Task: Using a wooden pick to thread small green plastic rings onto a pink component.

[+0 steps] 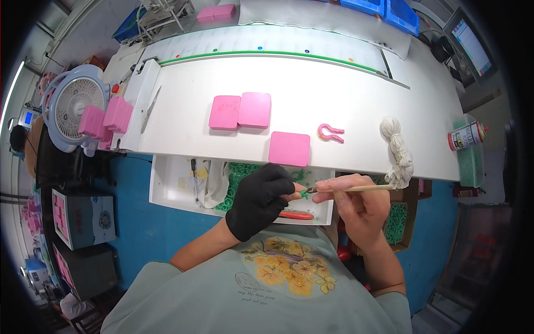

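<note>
My left hand, in a black glove with bare fingertips, pinches a small green piece over the open drawer. My right hand grips a slim tool with a pale wooden handle like a pen. Its dark metal tip meets or nearly meets the green piece; the exact contact is too small to tell. Below my hands, a red-handled tool lies in the white drawer. Many green ring-like pieces fill the drawer's middle. Just beyond my left hand, a pink block rests at the table's front edge.
Two pink blocks lie side by side farther back on the white table. A pink U-shaped clip and a white string bundle are to the right. A fan stands left; a can sits right. A box of green pieces is below.
</note>
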Motion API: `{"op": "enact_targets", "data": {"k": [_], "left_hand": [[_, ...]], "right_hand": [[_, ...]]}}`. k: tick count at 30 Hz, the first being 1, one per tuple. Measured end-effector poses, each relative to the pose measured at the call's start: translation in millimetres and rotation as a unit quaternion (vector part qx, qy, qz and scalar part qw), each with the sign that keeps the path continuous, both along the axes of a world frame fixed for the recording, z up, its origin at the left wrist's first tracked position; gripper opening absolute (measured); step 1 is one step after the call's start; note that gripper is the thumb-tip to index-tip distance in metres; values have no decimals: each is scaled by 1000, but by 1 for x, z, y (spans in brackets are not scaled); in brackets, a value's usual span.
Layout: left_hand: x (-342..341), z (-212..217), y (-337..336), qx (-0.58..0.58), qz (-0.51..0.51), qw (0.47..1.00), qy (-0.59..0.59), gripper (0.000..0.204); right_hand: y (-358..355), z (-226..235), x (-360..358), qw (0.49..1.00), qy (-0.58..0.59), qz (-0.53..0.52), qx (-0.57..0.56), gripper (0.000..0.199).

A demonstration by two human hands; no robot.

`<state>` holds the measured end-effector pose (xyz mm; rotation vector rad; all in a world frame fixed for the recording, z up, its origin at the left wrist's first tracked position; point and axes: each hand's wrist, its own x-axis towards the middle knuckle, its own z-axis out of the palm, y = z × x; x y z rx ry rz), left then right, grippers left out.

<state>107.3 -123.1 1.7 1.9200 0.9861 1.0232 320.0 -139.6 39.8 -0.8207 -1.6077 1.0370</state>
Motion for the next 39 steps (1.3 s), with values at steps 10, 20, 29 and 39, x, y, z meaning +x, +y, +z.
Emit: {"op": "enact_targets", "data": {"k": [10, 20, 29, 39], "left_hand": [[2, 0, -1, 1, 25, 1000, 3, 16], [2, -1, 0, -17, 28, 999, -23, 15], [3, 1, 0, -16, 24, 999, -28, 14], [2, 2, 0, -16, 20, 1000, -13, 14]], "right_hand": [[-2, -4, 2, 996, 74, -39, 12, 15], [-5, -3, -4, 997, 26, -32, 62, 17], [-3, -3, -3, 996, -15, -31, 77, 16], [-5, 0, -1, 997, 48, -52, 43, 9]]}}
